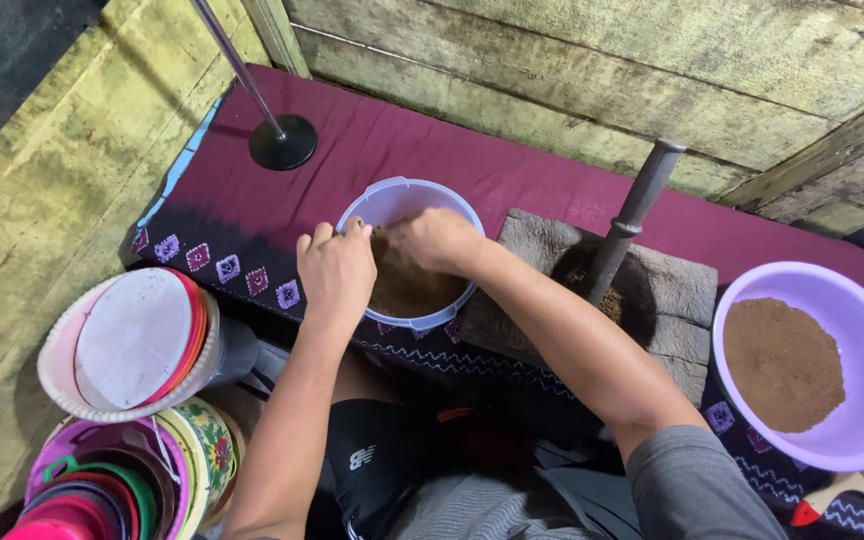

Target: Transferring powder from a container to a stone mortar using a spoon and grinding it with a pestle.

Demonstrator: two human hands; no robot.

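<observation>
On the maroon patterned cloth (512, 180) spread over the floor, a pale blue round plastic tub (402, 205) sits just in front of the person's knees, half filled with fine brown powder (407, 290). The left hand (337, 270) curls over the near-left rim, fingers bent and closed on the edge. The right hand (437, 240) reaches down inside the tub with fingers tucked into the powder; whether it is pinching any I cannot tell.

Likely trouble: the tub is light, and a hard push by the right hand could tip it toward the rough grey stone mortar (602, 290) beside it and spill powder onto the cloth. Loose powder could also be flicked over the rim. The dark metal pestle (632, 215) leans in the mortar just beside the right forearm, and a swing of the elbow could knock it over.

The tub stands upright, mouth facing up; being round, it has no long axis except the vertical one. A lilac plastic basin (852, 300) with more brown powder sits well apart to the right.
</observation>
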